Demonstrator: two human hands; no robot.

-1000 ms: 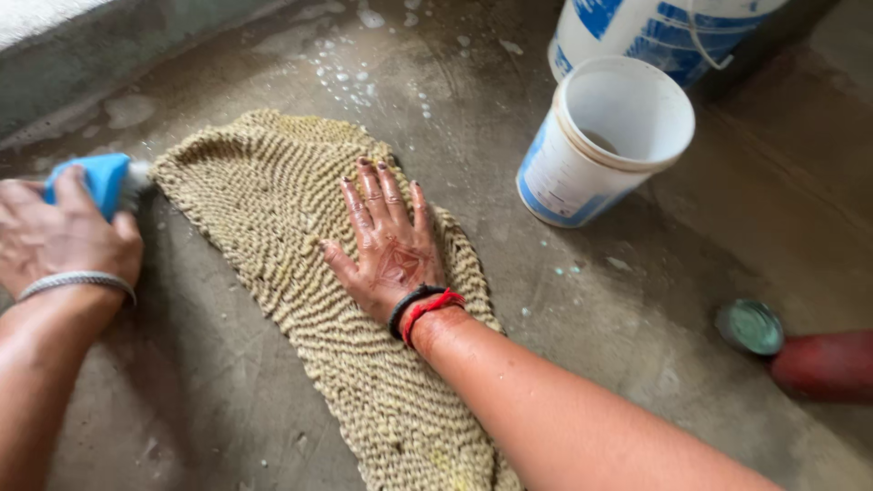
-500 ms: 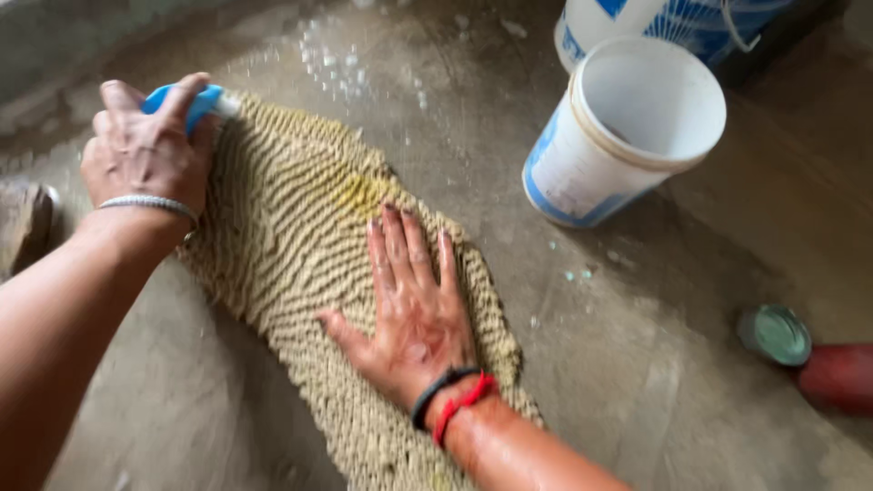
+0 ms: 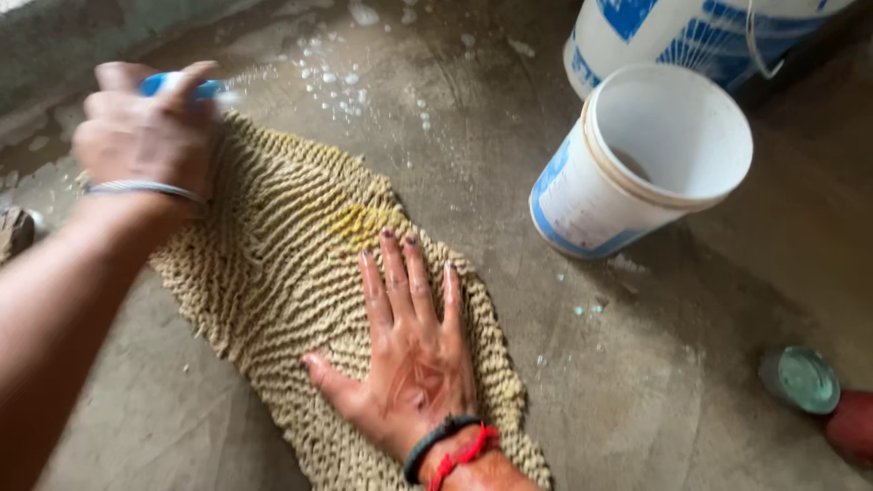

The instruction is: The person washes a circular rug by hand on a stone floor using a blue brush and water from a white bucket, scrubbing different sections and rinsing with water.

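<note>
A woven beige mat (image 3: 300, 300) lies flat on the wet concrete floor (image 3: 637, 382). The right hand (image 3: 409, 355) stays spread flat on its near end; the left hand (image 3: 145, 136), gripping a blue bottle (image 3: 177, 86), has swung to the far edge, leaving a yellow patch (image 3: 364, 223) mid-mat, so soaping appears under way. A white bucket (image 3: 655, 164) stands right of the mat.

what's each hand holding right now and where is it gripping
The left hand is closed around the body of a small blue object, mostly hidden and blurred. The right hand holds nothing; it presses flat on the beige knitted mat.

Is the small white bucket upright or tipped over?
Tipped. The bucket leans on the floor, its open mouth facing the camera; only a little residue shows inside.
</note>
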